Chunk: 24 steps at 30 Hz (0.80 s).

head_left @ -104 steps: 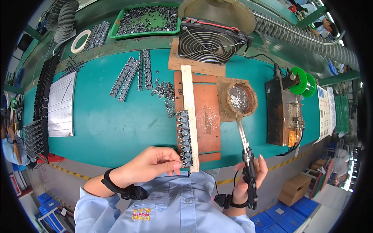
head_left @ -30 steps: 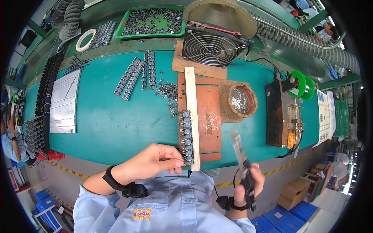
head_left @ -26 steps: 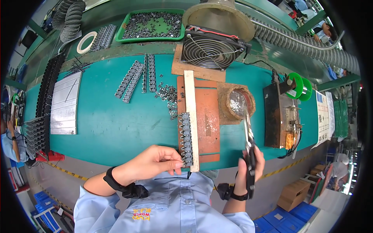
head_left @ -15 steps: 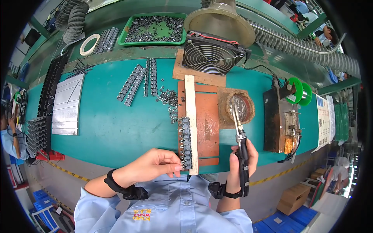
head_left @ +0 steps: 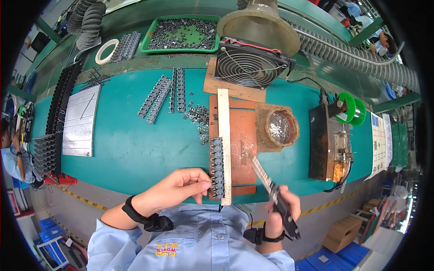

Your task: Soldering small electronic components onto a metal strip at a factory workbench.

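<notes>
A: How do the fingers stand?

B: Left hand (head_left: 181, 189): thumb and forefinger close together at the near end of the row of small black components (head_left: 217, 167) (a pinched part, if any, I can't make out). Right hand (head_left: 290, 204): wrapped round the soldering iron (head_left: 275, 195).

A: And the row from there?

B: Just right of the left fingertips, the nearer hand; its long axis runs from the table's (head_left: 126, 135) near edge toward the far one. It lies along the orange board's (head_left: 242, 131) left edge, beside the white strip (head_left: 224, 117). The iron's blurred tip is across that strip, over the board; contact I can't tell.

A: Further out?

B: Loose parts (head_left: 196, 115) past the board's left edge, a crusted round pot (head_left: 295, 128) to its right, a black fan (head_left: 246, 70) by the table's far edge.
</notes>
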Motion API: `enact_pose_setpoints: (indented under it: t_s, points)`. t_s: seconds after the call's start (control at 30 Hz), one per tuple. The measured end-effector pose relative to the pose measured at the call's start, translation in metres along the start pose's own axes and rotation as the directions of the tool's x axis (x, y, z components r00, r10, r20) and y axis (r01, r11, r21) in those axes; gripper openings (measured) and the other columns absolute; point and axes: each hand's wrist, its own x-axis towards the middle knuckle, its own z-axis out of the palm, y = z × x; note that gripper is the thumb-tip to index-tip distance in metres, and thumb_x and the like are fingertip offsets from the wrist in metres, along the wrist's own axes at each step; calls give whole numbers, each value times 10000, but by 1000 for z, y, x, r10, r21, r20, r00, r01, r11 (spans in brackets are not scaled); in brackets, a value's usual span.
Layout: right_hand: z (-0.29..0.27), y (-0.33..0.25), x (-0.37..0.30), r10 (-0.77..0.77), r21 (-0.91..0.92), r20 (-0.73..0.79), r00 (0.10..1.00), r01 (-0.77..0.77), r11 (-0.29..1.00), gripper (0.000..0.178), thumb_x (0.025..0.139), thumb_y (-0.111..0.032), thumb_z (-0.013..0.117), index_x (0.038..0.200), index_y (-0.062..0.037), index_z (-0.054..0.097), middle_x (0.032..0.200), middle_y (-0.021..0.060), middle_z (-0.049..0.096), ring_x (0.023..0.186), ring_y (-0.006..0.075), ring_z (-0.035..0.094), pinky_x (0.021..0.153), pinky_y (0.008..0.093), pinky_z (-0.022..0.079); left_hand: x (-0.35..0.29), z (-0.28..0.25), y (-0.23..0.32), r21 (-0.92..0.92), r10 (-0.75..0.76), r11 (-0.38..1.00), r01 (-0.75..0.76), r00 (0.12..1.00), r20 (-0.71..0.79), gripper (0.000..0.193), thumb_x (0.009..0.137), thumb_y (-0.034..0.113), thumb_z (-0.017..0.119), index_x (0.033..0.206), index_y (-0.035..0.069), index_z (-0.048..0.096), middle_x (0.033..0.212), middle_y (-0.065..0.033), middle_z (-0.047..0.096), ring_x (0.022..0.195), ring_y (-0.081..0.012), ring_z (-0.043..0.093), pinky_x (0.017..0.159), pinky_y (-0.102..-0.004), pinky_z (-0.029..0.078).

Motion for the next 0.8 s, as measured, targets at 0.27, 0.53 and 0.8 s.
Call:
enact_pose_setpoints:
  t_s: [0.27, 0.53, 0.8]
  points:
    - [-8, -24, -9, -153, -220, 394, 906, 255, 942, 417, 646, -385, 643, 810, -8, 571, 471, 13, 494, 408, 128, 432, 603, 313, 344, 2, 0, -1, -18, 42, 999, -42, 999, 12, 122, 852, 140, 479, 860, 22, 511, 789, -10, 544, 661, -66, 492, 618, -195, 408]
    - [-5, -19, -12, -126, -258, 407, 905, 246, 934, 376, 638, -356, 643, 793, -19, 580, 487, 15, 510, 407, 134, 441, 609, 305, 344, 4, 0, -4, -23, 85, 996, -85, 996, -4, 110, 845, 123, 490, 852, 18, 519, 795, -16, 560, 680, -63, 497, 629, -196, 412]
    - [-8, -24, -10, -120, -265, 457, 882, 264, 927, 352, 625, -294, 661, 839, -28, 578, 516, 8, 531, 427, 129, 465, 618, 294, 348, 3, 2, -3, -11, 77, 997, -77, 997, -18, 107, 842, 118, 493, 836, 16, 524, 782, -20, 566, 683, -63, 499, 630, -200, 413]
